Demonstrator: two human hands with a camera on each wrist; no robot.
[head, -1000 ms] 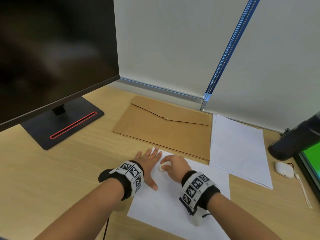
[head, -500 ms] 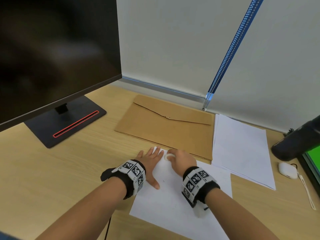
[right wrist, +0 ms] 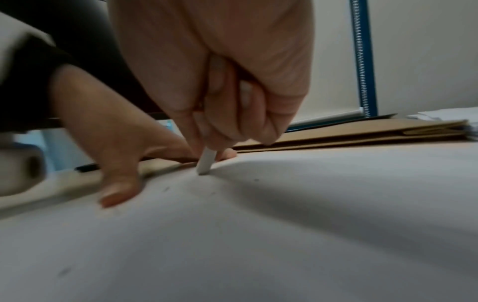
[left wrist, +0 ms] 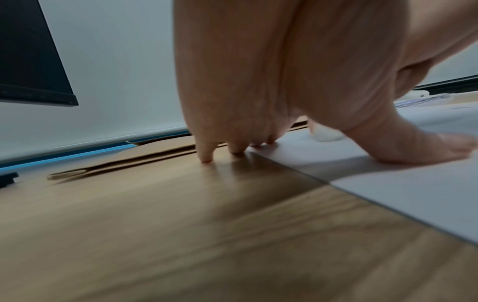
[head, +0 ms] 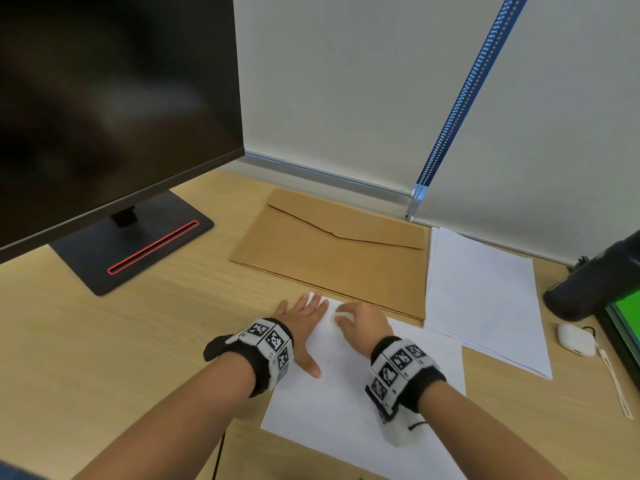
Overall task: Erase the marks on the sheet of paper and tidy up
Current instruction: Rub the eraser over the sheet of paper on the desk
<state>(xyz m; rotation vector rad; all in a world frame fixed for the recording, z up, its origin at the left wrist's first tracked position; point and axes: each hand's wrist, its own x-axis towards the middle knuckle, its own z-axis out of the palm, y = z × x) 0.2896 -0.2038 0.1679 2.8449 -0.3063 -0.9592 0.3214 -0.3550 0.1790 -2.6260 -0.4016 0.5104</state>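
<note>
Right hand point(head: 363, 323) shifted up-sheet; wrist view reveals eraser point(right wrist: 205, 162) tip.

Monitor point(head: 104, 98), envelope point(head: 332, 258), perhaps earbuds case point(head: 575, 340)

Matt white paper sheet point(head: 349, 403) on a smooth wood-grain desk point(head: 104, 341), beside a matt brown card envelope point(head: 332, 258).

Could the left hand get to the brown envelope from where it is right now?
Probably yes. The left hand lies flat on the sheet of paper, fingertips just short of the brown envelope, with nothing between them. But it is pinning the sheet while the right hand works the eraser.
</note>
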